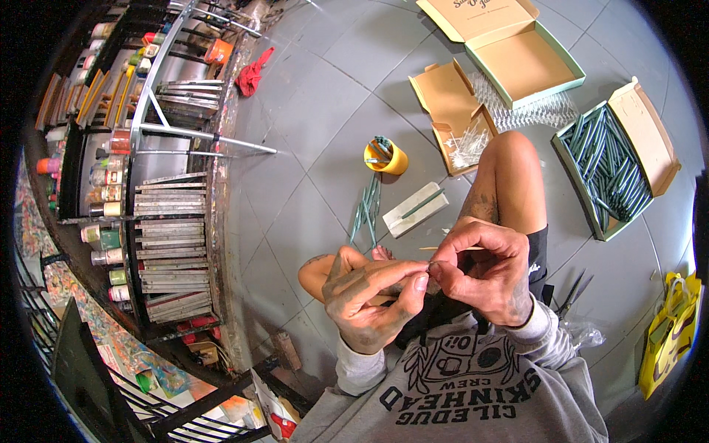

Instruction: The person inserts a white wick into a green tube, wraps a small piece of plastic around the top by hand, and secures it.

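My left hand (373, 299) and my right hand (484, 269) meet in front of my lap, with thumbs and forefingers pinched together. Something tiny and dark sits between the fingertips, too small to name. Behind my right hand, a thin pale wooden stick (434, 249) shows in part. Just beyond the hands, a dark green pen-like stick (424, 204) lies on a white block (405, 219). Left of that block, several green pen-like sticks (367, 210) rest on the floor. A yellow cup (396, 162) holds more sticks.
At right, an open box (600, 214) is full of dark green sticks. A small cardboard box (459, 94) contains thin white pieces; a larger open box (528, 63) rests on bubble wrap (550, 112). Scissors (572, 295) and a yellow bag (670, 336) lie right. A rack (173, 229) stands left.
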A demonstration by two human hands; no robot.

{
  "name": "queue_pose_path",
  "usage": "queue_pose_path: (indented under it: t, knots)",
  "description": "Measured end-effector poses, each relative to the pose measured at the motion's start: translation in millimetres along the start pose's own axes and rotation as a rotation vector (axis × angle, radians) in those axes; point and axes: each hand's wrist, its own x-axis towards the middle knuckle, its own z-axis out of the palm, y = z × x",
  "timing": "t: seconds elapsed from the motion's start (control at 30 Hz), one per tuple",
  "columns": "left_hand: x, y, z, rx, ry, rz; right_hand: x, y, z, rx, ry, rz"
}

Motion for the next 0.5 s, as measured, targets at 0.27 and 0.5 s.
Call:
queue_pose_path:
  t: [0.27, 0.5]
  knots:
    - [-0.7, -6.2, -0.8, 0.043, 0.000, 0.052, 2.7, -0.5, 0.9, -0.129, 0.014, -0.123]
    - [-0.6, -7.5, 0.4, 0.037, 0.023, 0.065, 3.1, 1.0, 0.0, -0.191, 0.007, -0.178]
